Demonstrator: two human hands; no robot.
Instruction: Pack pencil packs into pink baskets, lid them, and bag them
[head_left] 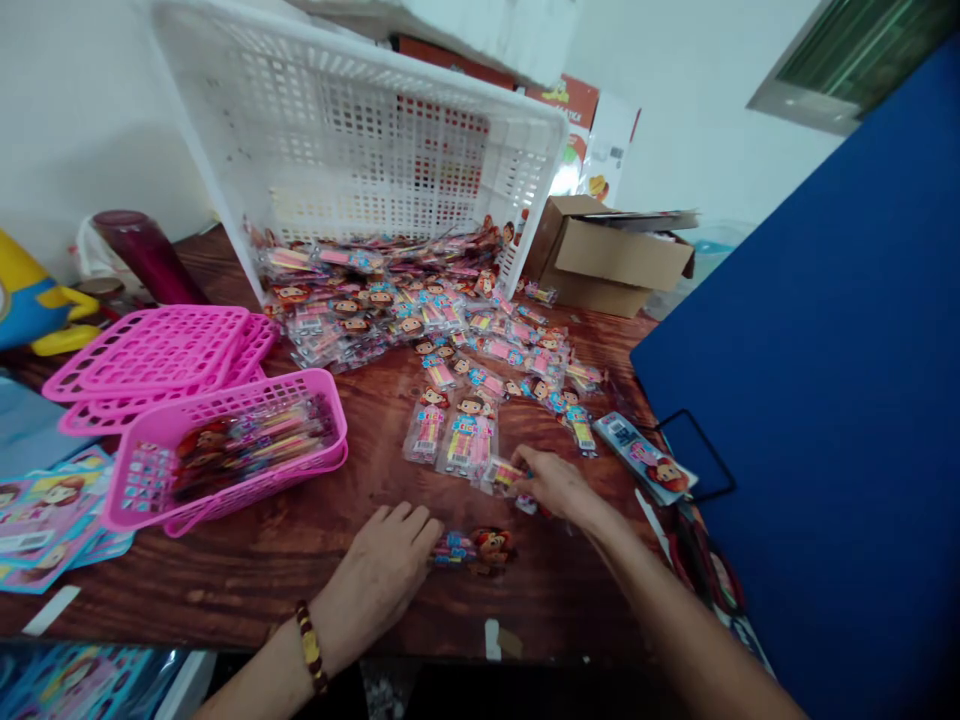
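Observation:
On the dark wooden table, my left hand (394, 555), with a beaded bracelet at its wrist, closes over the left end of a small pile of printed clear packets (491, 552). Its thumb side is partly hidden. Further right, my right hand (551, 482) pinches the end of a clear stick packet (499, 474) with pink and yellow sticks inside. Just beyond it lie a few more stick packets (463, 440) with cartoon figures. A spread of similar packets (517, 350) runs back to a white basket (300, 45) tipped on its side.
At left stands a pink basket (225, 490) holding packets, with stacked pink lattice pieces (165, 350) behind it. Printed cards (52, 510) lie beside it. A cardboard box (607, 260) is at the back right. A blue panel (825, 350) borders the right side.

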